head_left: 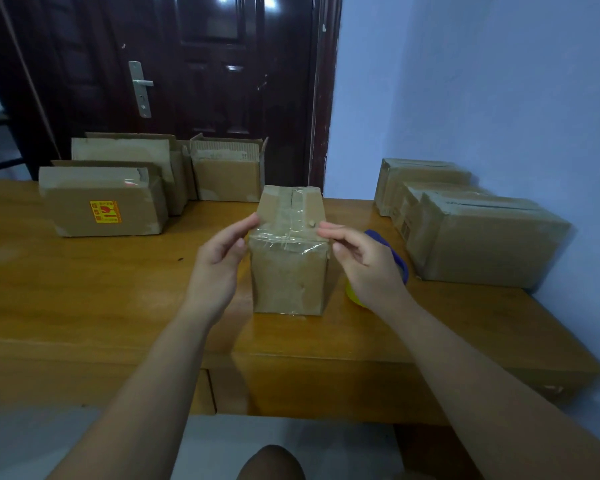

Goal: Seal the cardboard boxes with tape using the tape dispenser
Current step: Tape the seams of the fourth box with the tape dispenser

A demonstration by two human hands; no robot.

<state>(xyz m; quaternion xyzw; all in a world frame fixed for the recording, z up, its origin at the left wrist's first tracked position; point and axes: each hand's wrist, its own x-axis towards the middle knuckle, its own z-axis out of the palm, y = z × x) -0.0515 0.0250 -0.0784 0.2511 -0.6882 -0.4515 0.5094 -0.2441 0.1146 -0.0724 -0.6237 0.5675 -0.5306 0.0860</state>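
A small cardboard box [290, 271] stands in the middle of the wooden desk [101, 289], with clear tape across its top and down its near face. My left hand [219, 261] is at the box's upper left corner, fingers relaxed, fingertips at the taped edge. My right hand [364, 261] is at the upper right corner in the same way, holding nothing. Behind my right hand lies the tape dispenser [395, 258], blue and yellow, mostly hidden.
Several cardboard boxes with raised flaps [104, 202] stand at the back left of the desk. Closed boxes [482, 237] are grouped at the right against the blue wall. A dark door is behind the desk.
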